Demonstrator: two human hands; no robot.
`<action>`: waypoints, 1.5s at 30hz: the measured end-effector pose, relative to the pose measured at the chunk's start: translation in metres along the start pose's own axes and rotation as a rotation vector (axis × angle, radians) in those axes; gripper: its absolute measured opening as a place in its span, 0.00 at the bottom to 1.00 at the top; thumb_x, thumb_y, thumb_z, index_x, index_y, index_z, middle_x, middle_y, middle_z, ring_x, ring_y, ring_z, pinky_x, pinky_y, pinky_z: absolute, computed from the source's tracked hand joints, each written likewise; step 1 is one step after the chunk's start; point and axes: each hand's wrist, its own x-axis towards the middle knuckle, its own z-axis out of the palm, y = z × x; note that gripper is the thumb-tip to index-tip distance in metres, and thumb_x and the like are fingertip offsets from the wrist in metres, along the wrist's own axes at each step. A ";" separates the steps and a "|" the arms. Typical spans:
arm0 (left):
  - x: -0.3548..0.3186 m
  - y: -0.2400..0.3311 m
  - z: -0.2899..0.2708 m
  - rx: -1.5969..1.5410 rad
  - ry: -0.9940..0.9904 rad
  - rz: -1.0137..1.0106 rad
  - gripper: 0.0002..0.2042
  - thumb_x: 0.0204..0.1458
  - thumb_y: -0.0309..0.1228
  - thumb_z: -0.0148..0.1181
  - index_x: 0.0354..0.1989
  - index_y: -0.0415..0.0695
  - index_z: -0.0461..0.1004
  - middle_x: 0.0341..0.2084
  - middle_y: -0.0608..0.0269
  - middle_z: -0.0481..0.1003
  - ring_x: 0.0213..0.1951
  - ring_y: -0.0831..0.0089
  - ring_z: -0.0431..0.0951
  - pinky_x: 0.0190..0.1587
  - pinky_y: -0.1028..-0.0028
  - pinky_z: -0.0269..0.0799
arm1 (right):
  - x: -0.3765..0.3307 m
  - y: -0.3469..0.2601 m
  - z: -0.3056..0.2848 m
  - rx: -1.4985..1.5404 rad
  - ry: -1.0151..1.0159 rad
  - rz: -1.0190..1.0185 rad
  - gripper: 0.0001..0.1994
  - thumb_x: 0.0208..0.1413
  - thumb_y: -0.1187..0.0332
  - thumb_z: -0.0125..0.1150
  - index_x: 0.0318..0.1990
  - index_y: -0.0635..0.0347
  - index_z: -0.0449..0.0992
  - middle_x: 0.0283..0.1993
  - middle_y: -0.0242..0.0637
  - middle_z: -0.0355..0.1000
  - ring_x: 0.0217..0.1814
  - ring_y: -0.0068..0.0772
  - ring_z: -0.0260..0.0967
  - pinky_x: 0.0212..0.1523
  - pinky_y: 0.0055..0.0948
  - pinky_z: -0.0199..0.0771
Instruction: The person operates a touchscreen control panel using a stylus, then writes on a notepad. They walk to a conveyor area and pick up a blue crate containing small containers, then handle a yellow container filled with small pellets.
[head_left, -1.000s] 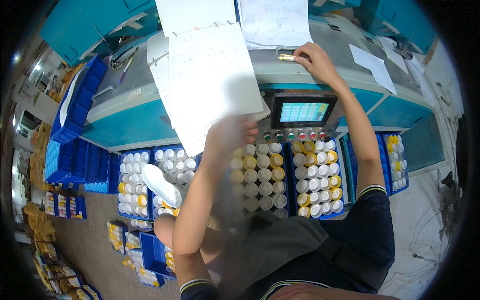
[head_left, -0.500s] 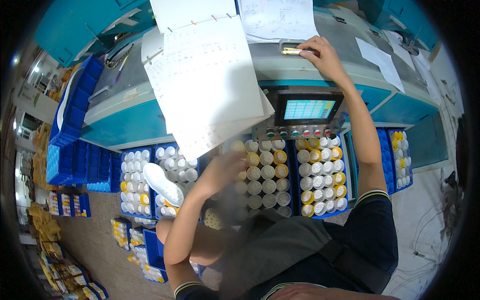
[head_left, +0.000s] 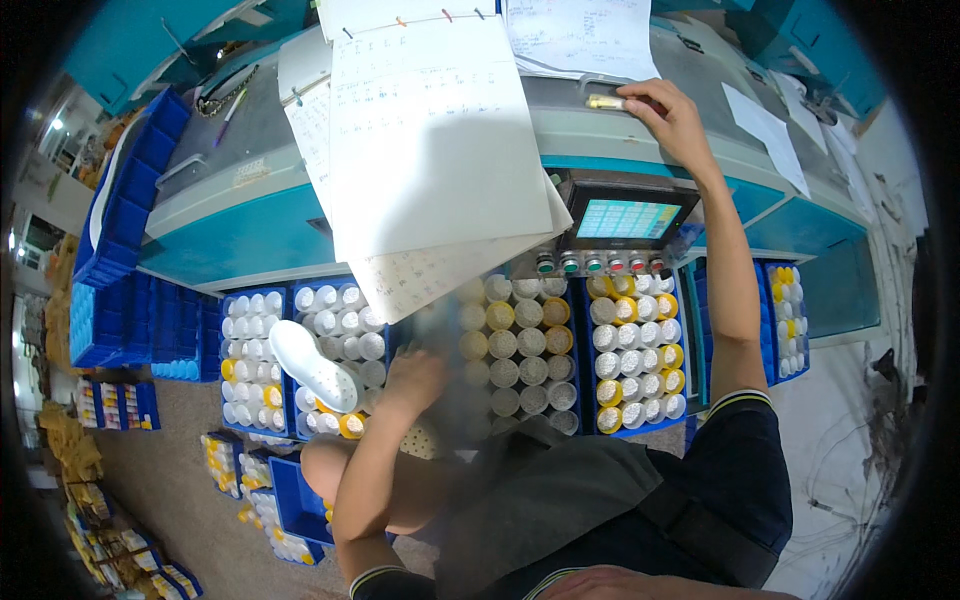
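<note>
At the counter's point(head_left: 560, 125) front edge, my right hand point(head_left: 672, 115) has its fingers closed on the end of a slim yellow-and-white pen-like thing point(head_left: 606, 102). My left hand point(head_left: 415, 378) hangs low, just below the overhanging papers, beside the cups of granules. Blur and a dark smeared strip hide its fingers, so what it holds, if anything, does not show. A ringed notebook point(head_left: 440, 170) with handwritten lines lies open over the counter edge, a loose written sheet point(head_left: 440, 265) under it. Left of my left hand, a white sole-shaped piece point(head_left: 315, 365) with small holes rests on cups.
Blue trays of white and yellow cups point(head_left: 640, 360) stand below the counter, many cups holding pale granules. A screen panel point(head_left: 628, 218) with coloured buttons juts out above them. More blue bins point(head_left: 150, 190) are stacked at the left. Papers point(head_left: 765, 135) lie on the counter's right.
My left hand has moved down and left, away from the cups of granules. My right hand stays at the counter edge with the pen-like thing. The view has shifted slightly.
</note>
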 end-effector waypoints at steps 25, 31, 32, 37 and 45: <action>-0.002 -0.004 0.015 0.102 0.027 -0.036 0.30 0.58 0.43 0.65 0.67 0.45 0.67 0.53 0.45 0.78 0.55 0.48 0.79 0.56 0.53 0.76 | 0.001 0.007 -0.001 -0.085 0.011 -0.044 0.11 0.60 0.61 0.69 0.44 0.56 0.85 0.42 0.32 0.79 0.46 0.34 0.71 0.42 0.32 0.72; -0.002 -0.004 0.016 0.108 0.025 -0.018 0.29 0.59 0.43 0.64 0.67 0.45 0.67 0.51 0.45 0.79 0.54 0.48 0.80 0.55 0.53 0.76 | 0.001 0.006 -0.002 -0.045 0.024 -0.014 0.10 0.60 0.62 0.69 0.43 0.56 0.85 0.43 0.33 0.79 0.47 0.35 0.71 0.48 0.35 0.71; -0.002 -0.004 0.017 0.110 0.034 -0.012 0.29 0.59 0.43 0.64 0.67 0.45 0.67 0.51 0.45 0.79 0.53 0.48 0.80 0.55 0.53 0.76 | 0.000 0.005 -0.002 -0.059 0.021 -0.047 0.10 0.60 0.62 0.69 0.43 0.56 0.85 0.43 0.33 0.79 0.48 0.35 0.71 0.48 0.35 0.71; -0.004 -0.005 0.021 0.131 0.092 0.008 0.29 0.58 0.44 0.65 0.66 0.45 0.68 0.50 0.45 0.79 0.53 0.48 0.80 0.55 0.54 0.77 | -0.001 0.006 -0.002 -0.104 -0.006 -0.064 0.09 0.60 0.62 0.69 0.43 0.56 0.85 0.43 0.33 0.79 0.48 0.34 0.71 0.49 0.34 0.71; -0.005 -0.004 0.022 0.131 0.116 0.011 0.30 0.57 0.44 0.66 0.65 0.44 0.68 0.49 0.45 0.79 0.54 0.48 0.80 0.55 0.55 0.78 | 0.001 0.006 -0.002 -0.020 0.015 0.022 0.09 0.60 0.63 0.69 0.44 0.56 0.84 0.44 0.32 0.78 0.49 0.34 0.71 0.47 0.33 0.72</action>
